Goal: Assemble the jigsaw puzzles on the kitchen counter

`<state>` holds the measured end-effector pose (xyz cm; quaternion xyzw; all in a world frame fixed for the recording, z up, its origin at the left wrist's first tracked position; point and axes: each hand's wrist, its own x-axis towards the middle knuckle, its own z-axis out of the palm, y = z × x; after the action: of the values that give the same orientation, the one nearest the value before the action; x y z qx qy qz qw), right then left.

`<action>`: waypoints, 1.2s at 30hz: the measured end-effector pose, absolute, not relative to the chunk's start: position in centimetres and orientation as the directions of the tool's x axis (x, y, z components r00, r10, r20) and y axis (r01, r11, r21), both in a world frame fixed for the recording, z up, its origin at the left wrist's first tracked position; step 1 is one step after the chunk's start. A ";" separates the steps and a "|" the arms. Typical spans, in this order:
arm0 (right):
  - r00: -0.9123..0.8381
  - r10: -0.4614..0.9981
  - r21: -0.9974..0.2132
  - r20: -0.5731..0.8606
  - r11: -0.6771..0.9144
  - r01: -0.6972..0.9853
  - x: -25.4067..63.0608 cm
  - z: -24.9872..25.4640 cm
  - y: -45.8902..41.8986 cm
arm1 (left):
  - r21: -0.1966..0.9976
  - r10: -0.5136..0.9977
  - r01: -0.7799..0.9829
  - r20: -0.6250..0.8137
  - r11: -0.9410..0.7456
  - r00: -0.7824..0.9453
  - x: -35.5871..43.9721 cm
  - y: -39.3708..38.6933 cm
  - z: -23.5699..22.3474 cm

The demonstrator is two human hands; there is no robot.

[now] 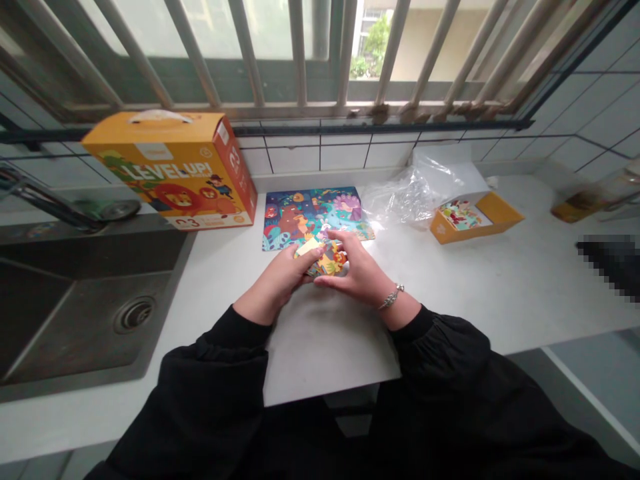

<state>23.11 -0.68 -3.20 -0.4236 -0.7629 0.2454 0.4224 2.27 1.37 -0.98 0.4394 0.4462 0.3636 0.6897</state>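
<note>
one small bunch of cardboard puzzle pieces (324, 260) is held just above the white counter (320, 340), right in front of a laid-out jigsaw (295, 220). the left hand (276, 283) curls round the near side with its fingers together, while the right hand (361, 277), a silver bracelet (391, 297) at its wrist, pinches the bunch from the other side between thumb and fingertips. the pieces look light and stiff, with a smooth printed face that may slide a little; their thin edges seem the best place to take hold, though hard squeezing could bend a corner. the fingers hide most of the pieces, so i cannot tell how many there are or whether they are joined. an open orange box (475, 219) and a clear plastic bag (405, 197) lie further back, and a dark blurred patch (607, 267) at the right cannot be made out.
</note>
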 end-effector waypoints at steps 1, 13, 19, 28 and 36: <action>-0.314 0.825 -0.690 0.470 0.565 0.452 22.6 -3.2 -0.7 | 0.938 0.891 -0.086 -0.286 0.336 0.353 2.3 1.4 -0.9; -0.437 0.792 -0.584 0.426 0.610 0.536 22.0 -4.1 0.3 | 0.718 0.925 0.640 0.015 -0.274 0.380 -1.3 2.7 -0.2; -0.449 0.777 -0.575 0.442 0.630 0.522 22.0 -4.6 0.7 | 0.680 0.814 0.540 0.146 -0.496 0.563 -2.2 3.0 -1.0; -0.478 0.757 -0.572 0.445 0.651 0.499 22.3 -4.4 0.4 | 0.713 0.744 0.443 0.165 -0.543 0.647 -0.6 2.8 -2.5; -0.484 0.791 -0.504 0.375 0.612 0.609 26.2 -3.9 -0.8 | 0.633 0.719 0.482 0.177 -0.606 0.672 -0.3 2.6 -1.7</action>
<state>26.25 -0.80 -3.90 -0.4127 -0.8477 0.1535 0.2959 -0.31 2.62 -1.73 0.8704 0.3450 0.2126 0.2796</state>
